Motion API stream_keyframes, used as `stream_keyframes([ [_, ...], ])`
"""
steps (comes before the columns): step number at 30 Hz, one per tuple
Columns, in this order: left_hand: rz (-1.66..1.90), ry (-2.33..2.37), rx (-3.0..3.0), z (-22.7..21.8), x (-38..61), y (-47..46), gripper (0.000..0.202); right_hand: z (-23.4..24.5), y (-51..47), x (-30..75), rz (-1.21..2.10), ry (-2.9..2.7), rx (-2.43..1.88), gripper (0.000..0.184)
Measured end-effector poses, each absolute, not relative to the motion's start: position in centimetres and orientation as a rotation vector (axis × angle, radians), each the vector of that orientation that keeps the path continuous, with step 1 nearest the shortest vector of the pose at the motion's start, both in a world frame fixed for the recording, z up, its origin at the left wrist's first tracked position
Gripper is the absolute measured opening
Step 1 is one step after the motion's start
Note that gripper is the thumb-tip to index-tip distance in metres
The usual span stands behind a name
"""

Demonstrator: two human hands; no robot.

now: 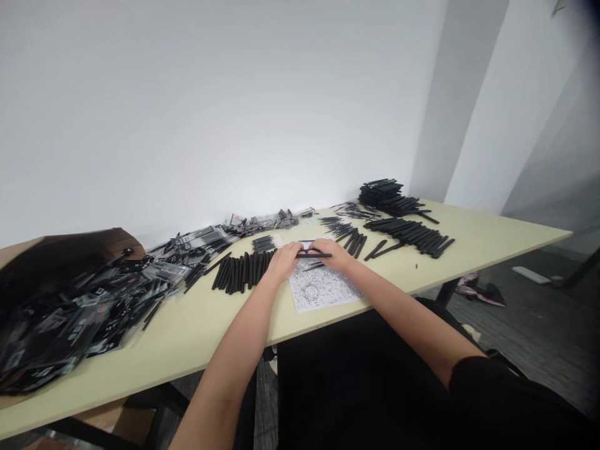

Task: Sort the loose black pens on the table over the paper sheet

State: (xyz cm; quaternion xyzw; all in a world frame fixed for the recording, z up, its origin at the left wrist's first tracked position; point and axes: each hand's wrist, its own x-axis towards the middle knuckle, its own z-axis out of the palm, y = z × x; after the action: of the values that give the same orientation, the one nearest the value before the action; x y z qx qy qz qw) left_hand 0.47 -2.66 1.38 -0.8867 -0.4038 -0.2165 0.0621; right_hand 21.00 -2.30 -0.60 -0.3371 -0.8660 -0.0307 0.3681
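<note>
Both of my hands are at the middle of the table, over a white sheet of paper (323,294) covered in dark scribbles. A slim black pen (315,255) lies level between them. My left hand (284,260) is closed at its left end, and my right hand (332,251) has its fingers curled round it farther right. Fingertips are partly hidden. Several thin dark sticks, like refills (313,265), rest on the paper under the hands. Just left of my left hand is a row of thick black pens (241,272).
Left on the table (187,344), a cardboard box (122,240) spills black and clear plastic packets (84,319). More packets (210,237) line the wall. Right of the paper lie black pens (412,234), a tall stack of them (380,192), and thin sticks (335,225).
</note>
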Motion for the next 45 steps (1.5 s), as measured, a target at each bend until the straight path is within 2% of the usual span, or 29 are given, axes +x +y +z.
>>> stream_keyframes([
  [7, -0.645, -1.188, -2.702, 1.46, 0.56, -2.80, 0.020, -0.41, -2.60, 21.20, -0.149, -2.261, -0.841, 0.036],
  [14, -0.613, -1.245, -2.680, 1.48, 0.52, -2.85, 0.024, -0.91, -2.33, 21.20, -0.131, -2.215, -0.831, 0.018],
  [22, -0.615, -1.230, -2.689, 1.47, 0.49, -2.76, 0.023, -0.64, -2.37, 21.02, -0.097, -2.245, -0.899, 0.026],
  [33, -0.627, -1.207, -2.706, 1.16, 0.42, -2.46, 0.026, -1.15, -1.99, 21.31, -0.157, -2.234, -0.854, 0.011],
  [45, -0.574, -1.296, -2.746, 1.40, 0.52, -2.88, 0.029, -1.07, -2.03, 21.40, -0.149, -2.223, -0.836, 0.012],
])
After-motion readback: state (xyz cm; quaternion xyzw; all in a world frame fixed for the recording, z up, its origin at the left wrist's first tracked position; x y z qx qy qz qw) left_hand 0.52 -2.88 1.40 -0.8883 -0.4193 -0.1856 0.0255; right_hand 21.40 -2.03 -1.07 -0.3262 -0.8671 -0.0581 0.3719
